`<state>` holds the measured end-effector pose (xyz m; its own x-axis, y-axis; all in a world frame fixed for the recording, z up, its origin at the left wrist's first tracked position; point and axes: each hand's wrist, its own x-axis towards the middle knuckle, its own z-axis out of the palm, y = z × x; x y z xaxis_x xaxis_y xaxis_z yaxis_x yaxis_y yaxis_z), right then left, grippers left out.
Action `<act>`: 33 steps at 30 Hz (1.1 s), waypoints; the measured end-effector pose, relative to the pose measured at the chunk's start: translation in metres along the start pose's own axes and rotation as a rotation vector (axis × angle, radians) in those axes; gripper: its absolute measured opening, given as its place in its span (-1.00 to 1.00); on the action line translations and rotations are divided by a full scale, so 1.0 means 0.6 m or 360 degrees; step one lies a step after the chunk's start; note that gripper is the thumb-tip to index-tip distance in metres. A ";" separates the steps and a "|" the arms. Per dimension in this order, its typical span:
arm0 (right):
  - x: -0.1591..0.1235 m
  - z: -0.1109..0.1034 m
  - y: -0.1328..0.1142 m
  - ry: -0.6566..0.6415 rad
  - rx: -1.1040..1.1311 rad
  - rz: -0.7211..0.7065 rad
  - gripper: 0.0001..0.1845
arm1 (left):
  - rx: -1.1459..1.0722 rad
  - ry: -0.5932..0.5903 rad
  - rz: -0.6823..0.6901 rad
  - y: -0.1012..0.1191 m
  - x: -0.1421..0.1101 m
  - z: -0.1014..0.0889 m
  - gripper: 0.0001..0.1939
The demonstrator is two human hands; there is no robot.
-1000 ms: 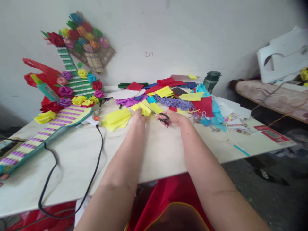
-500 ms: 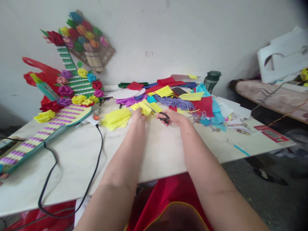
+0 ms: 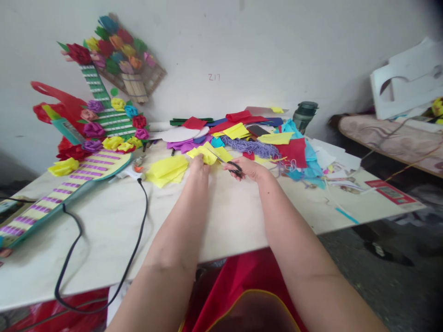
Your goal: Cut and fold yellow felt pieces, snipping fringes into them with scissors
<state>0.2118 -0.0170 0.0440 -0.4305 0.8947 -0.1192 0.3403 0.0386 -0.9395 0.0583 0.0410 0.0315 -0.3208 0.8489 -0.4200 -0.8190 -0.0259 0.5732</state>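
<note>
In my right hand point(image 3: 247, 168) is a pair of scissors point(image 3: 236, 169) with black handles, fingers closed around them. The blades point left, onto a piece of yellow crepe paper point(image 3: 209, 154). My left hand point(image 3: 200, 165) pinches that yellow piece from its near side. Just left of it, a stack of yellow crepe paper point(image 3: 168, 170) lies flat on the table. Beyond my hands spread a tangle of purple yarn point(image 3: 252, 146) and purple paper point(image 3: 190, 145). How far the blades have cut is too small to make out.
Decorated cardboard guitar point(image 3: 86, 173) with paper flowers leans at left, near a glue gun point(image 3: 133, 171) and its black cord point(image 3: 140, 230). A green bottle point(image 3: 305, 115) stands at the back beside blue crepe paper point(image 3: 309, 159). White guitar-shaped cutout point(image 3: 408, 83) stands at far right.
Almost nothing differs. Both hands stay at the yellow paper; the scissors have shifted very slightly left.
</note>
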 end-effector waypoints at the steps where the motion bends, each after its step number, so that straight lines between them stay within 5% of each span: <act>1: 0.000 0.001 -0.001 0.0000 0.0002 -0.0002 -0.67 | 0.0001 0.0001 -0.0007 0.001 -0.001 0.000 -0.74; 33: -0.003 0.010 -0.012 0.0117 -0.0049 0.0001 -0.71 | -0.0031 -0.0031 0.0059 0.007 0.003 -0.003 -0.73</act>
<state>0.2053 -0.0216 0.0492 -0.3680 0.9250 -0.0947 0.3665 0.0507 -0.9290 0.0535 0.0415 0.0317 -0.3420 0.8572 -0.3852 -0.8159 -0.0675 0.5743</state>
